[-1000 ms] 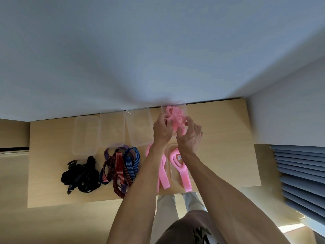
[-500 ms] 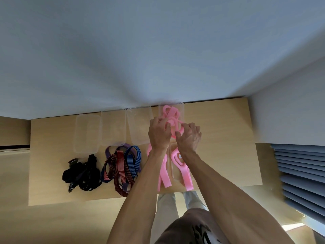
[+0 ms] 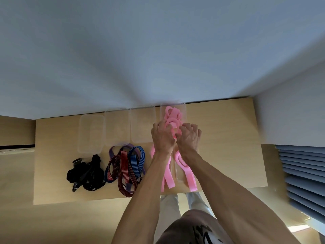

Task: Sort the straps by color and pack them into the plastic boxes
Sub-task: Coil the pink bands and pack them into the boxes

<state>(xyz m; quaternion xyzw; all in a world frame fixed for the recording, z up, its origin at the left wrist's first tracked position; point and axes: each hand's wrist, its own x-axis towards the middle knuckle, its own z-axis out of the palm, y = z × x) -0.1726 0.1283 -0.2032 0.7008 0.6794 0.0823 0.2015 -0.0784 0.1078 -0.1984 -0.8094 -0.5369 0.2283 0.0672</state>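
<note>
Both hands are working together at the near end of the rightmost clear plastic box [image 3: 183,110]. Left hand [image 3: 162,137] is curling its fingers into the bundle of pink straps [image 3: 171,118], and right hand [image 3: 189,138] is sitting just beside it, fingers bent over the same bundle at the box's near edge. That pink bundle is lying mostly inside the box, stretching away from the knuckles toward the wall.

3 more clear boxes [image 3: 91,132] are standing in a row to the left, along the far side of the wooden table [image 3: 228,138], and nothing is showing inside them.

Nearer the person, 2 loose pink straps [image 3: 189,179] are lying flat under the forearms, beside what seems to be a clear lid [image 3: 178,175]. A tangle of red, blue and purple striped straps [image 3: 126,166] is lying left of those, and a heap of black straps [image 3: 86,173] is sitting further left again.
</note>
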